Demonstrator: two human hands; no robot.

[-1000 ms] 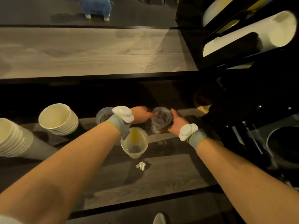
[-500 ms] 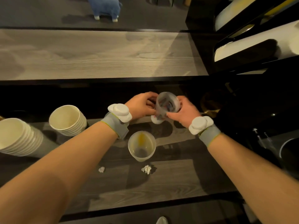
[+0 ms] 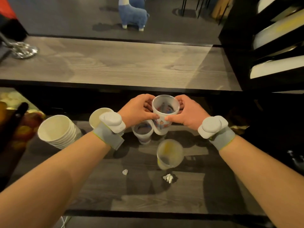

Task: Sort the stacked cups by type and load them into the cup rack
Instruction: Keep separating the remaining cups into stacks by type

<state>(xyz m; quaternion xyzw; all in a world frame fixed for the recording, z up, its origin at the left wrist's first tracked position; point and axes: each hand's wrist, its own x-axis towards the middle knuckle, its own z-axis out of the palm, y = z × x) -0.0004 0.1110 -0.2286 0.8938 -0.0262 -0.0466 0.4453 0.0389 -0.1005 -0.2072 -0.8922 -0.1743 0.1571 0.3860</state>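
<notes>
Frosted printed cup (image 3: 165, 112) upright, raised off the surface (image 3: 181, 195); a matching cup (image 3: 142, 133) stands just below-left, yellow cup (image 3: 169, 153) nearer, paper cups (image 3: 57, 130) stacked far left.

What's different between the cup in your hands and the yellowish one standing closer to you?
The held cup is gripped by the left hand and right hand; the yellowish cup stands untouched on the table. The held cup shows a colourful print; the yellowish cup only a yellow tint. Both are frosted, mouths up.

This looks like a café or drinks bar. Stacked paper cups (image 3: 57, 131) stand at the left edge of a low work surface (image 3: 148, 199), a black cup rack (image 3: 238, 40) rises at its right, and a raised wooden serving ledge (image 3: 115, 63) runs behind.
</notes>
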